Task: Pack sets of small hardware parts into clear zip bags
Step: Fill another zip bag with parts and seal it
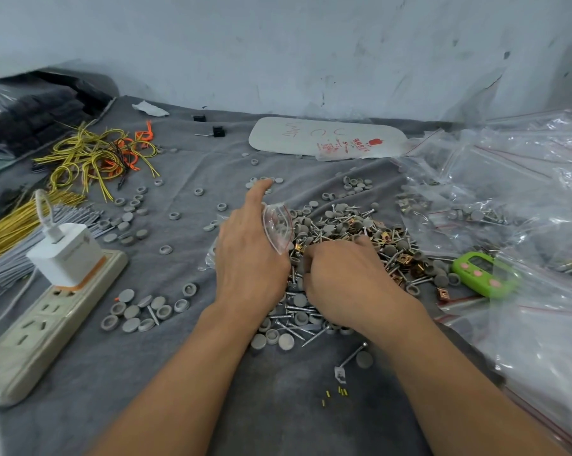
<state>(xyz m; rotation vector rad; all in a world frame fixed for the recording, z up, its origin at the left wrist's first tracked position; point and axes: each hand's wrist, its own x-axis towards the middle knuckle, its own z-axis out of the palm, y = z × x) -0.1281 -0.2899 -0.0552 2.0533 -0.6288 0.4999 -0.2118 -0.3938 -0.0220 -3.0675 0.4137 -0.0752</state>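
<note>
Zip bag (278, 230), small and clear, is gripped at its open mouth by the left hand (248, 258), forefinger stretched forward, above the grey cloth (146, 373). The right hand (340, 278) is curled, knuckles up, into the pile of screws and caps (350, 225); whether anything is pinched cannot be told.

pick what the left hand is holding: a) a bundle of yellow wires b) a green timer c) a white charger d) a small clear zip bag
d: the left hand holds a small clear zip bag, red-striped mouth open, beside the pile of screws and caps.
</note>
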